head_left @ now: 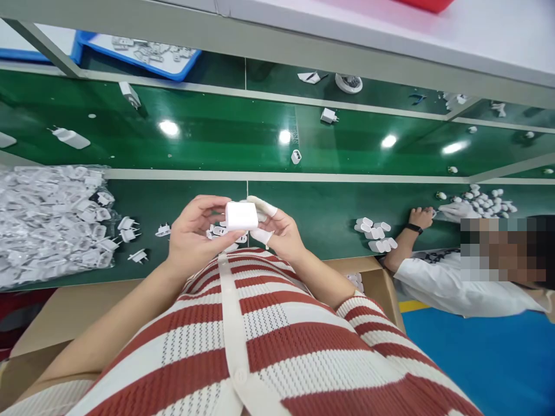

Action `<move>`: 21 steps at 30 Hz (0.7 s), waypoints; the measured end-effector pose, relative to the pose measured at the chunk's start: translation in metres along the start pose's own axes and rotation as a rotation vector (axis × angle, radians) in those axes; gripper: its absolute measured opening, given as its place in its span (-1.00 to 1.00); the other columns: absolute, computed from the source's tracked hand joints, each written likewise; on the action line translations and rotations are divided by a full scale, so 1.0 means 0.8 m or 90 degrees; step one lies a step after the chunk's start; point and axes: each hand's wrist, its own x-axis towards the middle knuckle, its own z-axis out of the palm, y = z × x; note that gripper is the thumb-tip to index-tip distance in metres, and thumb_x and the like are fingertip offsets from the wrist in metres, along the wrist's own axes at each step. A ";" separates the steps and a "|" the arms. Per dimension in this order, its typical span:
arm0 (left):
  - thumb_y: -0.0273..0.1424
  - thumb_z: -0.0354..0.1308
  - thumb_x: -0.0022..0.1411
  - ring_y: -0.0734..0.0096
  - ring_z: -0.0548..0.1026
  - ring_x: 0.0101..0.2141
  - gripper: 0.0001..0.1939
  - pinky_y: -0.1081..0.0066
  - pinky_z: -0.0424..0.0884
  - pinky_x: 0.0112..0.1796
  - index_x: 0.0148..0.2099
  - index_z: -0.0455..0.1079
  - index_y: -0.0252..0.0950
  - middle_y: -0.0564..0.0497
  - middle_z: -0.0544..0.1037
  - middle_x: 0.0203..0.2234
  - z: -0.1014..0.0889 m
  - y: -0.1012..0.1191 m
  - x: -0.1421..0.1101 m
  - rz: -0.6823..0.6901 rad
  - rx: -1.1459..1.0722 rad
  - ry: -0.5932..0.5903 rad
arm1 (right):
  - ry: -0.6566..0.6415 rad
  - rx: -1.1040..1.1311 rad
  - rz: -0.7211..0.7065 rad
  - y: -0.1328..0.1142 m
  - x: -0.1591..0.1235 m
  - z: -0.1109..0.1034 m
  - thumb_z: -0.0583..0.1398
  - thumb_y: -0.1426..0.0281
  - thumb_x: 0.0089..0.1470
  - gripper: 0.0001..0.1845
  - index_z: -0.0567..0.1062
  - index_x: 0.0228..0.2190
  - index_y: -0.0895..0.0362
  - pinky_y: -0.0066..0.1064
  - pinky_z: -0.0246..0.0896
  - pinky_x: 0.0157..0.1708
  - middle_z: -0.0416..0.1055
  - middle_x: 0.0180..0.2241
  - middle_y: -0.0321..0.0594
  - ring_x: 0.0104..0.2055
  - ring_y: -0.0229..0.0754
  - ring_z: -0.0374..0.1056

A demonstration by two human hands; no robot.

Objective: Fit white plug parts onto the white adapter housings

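A white plug charger housing (pixel 241 216) is held up in front of my body, its smooth face towards me. My left hand (pixel 195 227) grips its left side, thumb underneath and fingers along the upper edge. At its right side my right hand (pixel 277 228) closes in with white finger covers on thumb and fingertip; the exact contact is partly hidden. Small white charger parts (pixel 219 230) lie on the green bench below, mostly covered by my hands. A loose plug piece with metal pins (pixel 163 230) rests just left of my left hand.
At left lies a plastic bag (pixel 52 225) full of white plug parts, with loose pieces (pixel 128 229) beside it. White housings (pixel 375 234) sit to the right. A co-worker's hand (pixel 421 218) works farther right. A shelf edge (pixel 277 34) overhangs the bench; cardboard boxes (pixel 385 289) stand below.
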 end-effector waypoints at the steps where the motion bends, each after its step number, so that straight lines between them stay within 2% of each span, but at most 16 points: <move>1: -0.41 0.56 0.05 0.31 0.55 -0.15 -0.43 0.32 0.63 -0.15 0.11 0.54 -0.09 -0.04 0.53 -0.10 0.002 0.012 -0.003 0.052 0.079 0.022 | -0.016 0.071 0.044 0.002 0.000 0.004 0.40 0.24 0.02 -0.35 0.48 0.16 -0.08 -0.13 0.39 0.23 0.41 0.26 -0.23 0.23 -0.04 0.42; 4: -0.35 0.55 0.09 0.25 0.51 -0.15 -0.42 0.22 0.58 -0.15 0.15 0.53 -0.01 -0.03 0.51 -0.12 0.007 0.038 -0.009 0.179 0.294 0.050 | -0.036 0.207 0.158 0.004 0.003 0.017 0.40 0.23 -0.05 -0.40 0.53 0.06 0.00 -0.08 0.42 0.21 0.55 0.10 -0.20 0.19 0.00 0.48; 6: -0.32 0.53 0.13 0.22 0.51 -0.16 -0.41 0.18 0.55 -0.16 0.19 0.49 0.04 -0.02 0.51 -0.13 0.008 0.048 -0.011 0.233 0.372 0.051 | -0.043 0.245 0.204 0.002 0.004 0.026 0.41 0.21 -0.12 -0.43 0.55 -0.03 0.04 -0.02 0.44 0.19 0.60 -0.01 -0.16 0.18 0.06 0.49; 10: -0.29 0.52 0.15 0.22 0.52 -0.18 -0.36 0.17 0.54 -0.18 0.24 0.44 0.10 0.00 0.51 -0.14 0.008 0.056 -0.014 0.264 0.408 0.060 | -0.051 0.255 0.238 -0.003 0.002 0.036 0.43 0.19 -0.21 -0.48 0.57 -0.14 0.05 0.05 0.47 0.14 0.64 -0.14 -0.13 0.15 0.13 0.49; 14: -0.33 0.54 0.10 0.24 0.52 -0.18 -0.37 0.20 0.55 -0.16 0.20 0.48 0.08 0.02 0.53 -0.14 0.007 0.060 -0.020 0.268 0.393 0.076 | -0.091 0.244 0.230 -0.006 -0.003 0.035 0.41 0.22 -0.19 -0.42 0.57 -0.06 0.06 0.08 0.44 0.17 0.61 -0.05 -0.11 0.18 0.14 0.48; 16: -0.33 0.55 0.08 0.23 0.52 -0.15 -0.41 0.20 0.55 -0.17 0.15 0.50 0.03 0.01 0.53 -0.12 0.007 0.055 -0.023 0.236 0.367 0.095 | -0.082 0.225 0.210 -0.006 -0.002 0.033 0.42 0.19 -0.18 -0.37 0.56 -0.02 0.05 0.09 0.40 0.21 0.57 0.06 -0.10 0.22 0.14 0.44; 18: -0.33 0.53 0.09 0.24 0.53 -0.15 -0.47 0.21 0.57 -0.19 0.10 0.51 -0.03 -0.01 0.52 -0.10 0.005 0.042 -0.026 0.168 0.298 0.104 | -0.050 0.186 0.165 -0.003 0.003 0.028 0.44 0.19 -0.18 -0.34 0.56 0.02 0.02 0.06 0.36 0.25 0.52 0.13 -0.12 0.26 0.10 0.41; 21: -0.32 0.45 0.18 0.32 0.56 -0.25 -0.57 0.26 0.60 -0.28 0.09 0.47 -0.08 -0.03 0.50 -0.07 -0.002 0.010 -0.031 0.023 0.130 0.070 | 0.010 0.106 0.071 0.011 0.019 0.020 0.52 0.34 -0.24 -0.28 0.55 0.03 -0.05 -0.06 0.32 0.29 0.52 0.14 -0.19 0.29 0.00 0.38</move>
